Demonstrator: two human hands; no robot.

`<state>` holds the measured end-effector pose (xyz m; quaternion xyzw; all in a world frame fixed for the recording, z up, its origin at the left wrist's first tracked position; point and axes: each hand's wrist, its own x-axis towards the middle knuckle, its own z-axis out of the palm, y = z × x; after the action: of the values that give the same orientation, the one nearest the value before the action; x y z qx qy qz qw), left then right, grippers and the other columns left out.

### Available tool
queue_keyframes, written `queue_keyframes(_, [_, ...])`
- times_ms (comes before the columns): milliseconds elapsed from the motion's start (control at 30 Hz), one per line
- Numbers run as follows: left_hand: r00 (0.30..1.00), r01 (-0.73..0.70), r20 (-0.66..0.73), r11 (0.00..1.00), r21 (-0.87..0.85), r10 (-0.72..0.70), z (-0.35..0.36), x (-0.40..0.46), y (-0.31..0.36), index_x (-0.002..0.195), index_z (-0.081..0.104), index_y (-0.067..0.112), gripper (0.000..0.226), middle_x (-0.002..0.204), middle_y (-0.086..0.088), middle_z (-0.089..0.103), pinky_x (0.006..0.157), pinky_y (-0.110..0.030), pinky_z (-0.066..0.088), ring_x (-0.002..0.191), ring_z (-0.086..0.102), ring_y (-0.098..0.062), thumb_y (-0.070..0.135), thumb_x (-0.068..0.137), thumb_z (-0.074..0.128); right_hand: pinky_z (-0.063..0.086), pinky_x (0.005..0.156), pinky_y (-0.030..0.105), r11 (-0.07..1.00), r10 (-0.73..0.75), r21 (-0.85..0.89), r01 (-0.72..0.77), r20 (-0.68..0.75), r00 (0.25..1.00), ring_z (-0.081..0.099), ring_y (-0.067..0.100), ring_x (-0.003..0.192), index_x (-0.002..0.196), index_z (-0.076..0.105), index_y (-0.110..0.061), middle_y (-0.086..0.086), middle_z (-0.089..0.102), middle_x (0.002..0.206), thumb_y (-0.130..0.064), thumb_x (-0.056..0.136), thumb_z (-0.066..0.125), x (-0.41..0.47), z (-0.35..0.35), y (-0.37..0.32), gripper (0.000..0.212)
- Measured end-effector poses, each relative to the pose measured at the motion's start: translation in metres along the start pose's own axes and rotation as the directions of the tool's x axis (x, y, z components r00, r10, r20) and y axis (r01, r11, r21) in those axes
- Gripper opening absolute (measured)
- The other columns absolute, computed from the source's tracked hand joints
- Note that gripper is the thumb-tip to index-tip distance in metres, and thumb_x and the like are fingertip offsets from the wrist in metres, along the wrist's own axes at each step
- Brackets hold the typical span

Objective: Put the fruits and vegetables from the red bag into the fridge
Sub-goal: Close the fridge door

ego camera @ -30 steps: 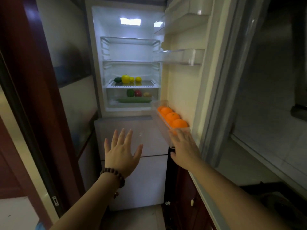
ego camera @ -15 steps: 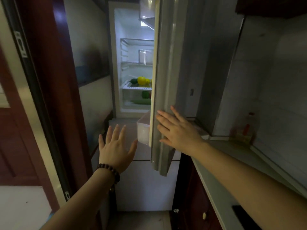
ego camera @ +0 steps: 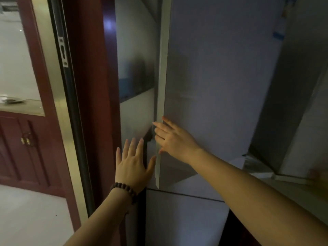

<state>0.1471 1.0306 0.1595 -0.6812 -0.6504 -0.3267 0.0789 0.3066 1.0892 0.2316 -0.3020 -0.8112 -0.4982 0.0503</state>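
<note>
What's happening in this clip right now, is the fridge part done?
A person is shutting the upper fridge door. The right hand lies flat with straight fingers on the door's front near its free edge, pushing it. The left hand, with a bead bracelet on the wrist, is open beside that edge and holds nothing. The door looks almost closed, with only a thin gap at the edge. No fruit, vegetables or bag can be seen, so the inside can't be checked from here.
</note>
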Motion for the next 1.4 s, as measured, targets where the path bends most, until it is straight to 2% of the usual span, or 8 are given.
queue_keyframes(200, [0.998,-0.035,0.053,0.999,0.018,0.034,0.029,0.052,-0.026,0.151,0.007,0.023,0.089,0.159,-0.002,0.009,0.117,-0.04,-0.004,0.146,-0.002,-0.02,0.069,0.076,0.0,0.016,0.113,0.049,0.999,-0.023,-0.035,0.022,-0.014,1.0,0.031,0.028,0.139,0.118,0.064,-0.02,0.009,0.049,0.141,-0.044,0.08,0.066,0.056,0.072,0.016,0.046])
queue_keyframes(367, [0.995,-0.008,0.101,1.0,0.021,0.006,0.057,0.088,-0.041,0.151,-0.002,0.022,0.092,0.159,0.0,-0.005,0.114,-0.038,-0.009,0.146,-0.01,-0.018,0.071,0.073,-0.003,0.017,0.112,0.055,0.998,-0.047,-0.049,0.048,0.021,0.999,0.036,0.029,0.136,0.124,0.059,-0.026,0.004,0.048,0.142,-0.03,0.074,0.072,0.092,0.123,0.039,0.052])
queue_keyframes(567, [0.991,0.004,0.137,1.0,-0.004,-0.003,0.087,0.124,-0.048,0.15,-0.008,0.026,0.079,0.159,0.001,-0.011,0.114,-0.036,-0.013,0.145,-0.014,-0.017,0.062,0.09,0.027,0.025,0.106,0.058,0.996,-0.036,-0.074,0.046,0.126,0.991,0.043,0.025,0.132,0.121,0.062,-0.031,-0.002,0.055,0.136,-0.045,0.062,0.077,0.134,0.168,0.059,0.063])
queue_keyframes(733, [0.987,0.042,0.153,0.999,0.014,-0.044,0.105,0.148,-0.044,0.148,-0.012,0.027,0.077,0.158,0.002,-0.015,0.115,-0.039,-0.014,0.143,-0.019,-0.014,0.062,0.09,0.024,-0.016,0.105,0.063,0.992,0.01,-0.126,0.022,0.252,0.968,0.003,0.027,0.146,0.146,0.026,-0.027,0.003,0.014,0.158,-0.054,0.077,0.063,0.148,0.204,0.063,0.083])
queue_keyframes(867, [0.978,0.067,0.198,0.997,0.024,-0.07,0.11,0.16,-0.04,0.148,-0.013,0.025,0.076,0.157,0.003,-0.018,0.117,-0.04,-0.011,0.143,-0.02,-0.015,0.063,0.091,0.02,-0.006,0.108,0.063,0.996,0.086,-0.034,-0.08,0.284,0.955,0.001,0.027,0.146,0.148,0.019,-0.028,0.001,0.007,0.159,-0.027,0.094,0.048,0.154,0.224,0.067,0.062])
queue_keyframes(1167, [0.981,0.059,0.182,0.998,0.036,-0.064,0.13,0.173,-0.052,0.15,-0.008,0.025,0.085,0.159,0.002,-0.011,0.118,-0.038,-0.009,0.145,-0.014,-0.015,0.071,0.079,0.004,-0.013,0.108,0.061,0.995,0.093,0.013,-0.103,0.325,0.941,-0.014,0.027,0.144,0.149,-0.001,-0.025,0.001,-0.014,0.158,-0.025,0.094,0.047,0.159,0.235,0.066,0.074])
queue_keyframes(1267, [0.985,0.035,0.169,0.998,0.047,-0.042,0.132,0.173,-0.054,0.15,-0.006,0.024,0.087,0.159,0.002,-0.008,0.117,-0.037,-0.008,0.145,-0.011,-0.015,0.071,0.077,0.0,-0.008,0.112,0.059,0.961,0.146,0.168,-0.218,0.359,0.922,-0.015,0.025,0.144,0.149,-0.003,-0.028,0.001,-0.016,0.157,-0.022,0.093,0.046,0.158,0.229,0.054,0.075])
queue_keyframes(1400, [0.98,-0.004,0.199,1.0,0.008,0.002,0.127,0.174,-0.051,0.151,-0.006,0.024,0.09,0.159,0.003,-0.007,0.118,-0.039,-0.006,0.145,-0.011,-0.015,0.073,0.075,-0.001,-0.005,0.115,0.052,0.779,0.346,0.325,-0.536,0.491,0.8,-0.014,0.025,0.144,0.149,-0.009,-0.027,0.003,-0.017,0.157,-0.029,0.095,0.043,0.112,0.221,0.041,0.075])
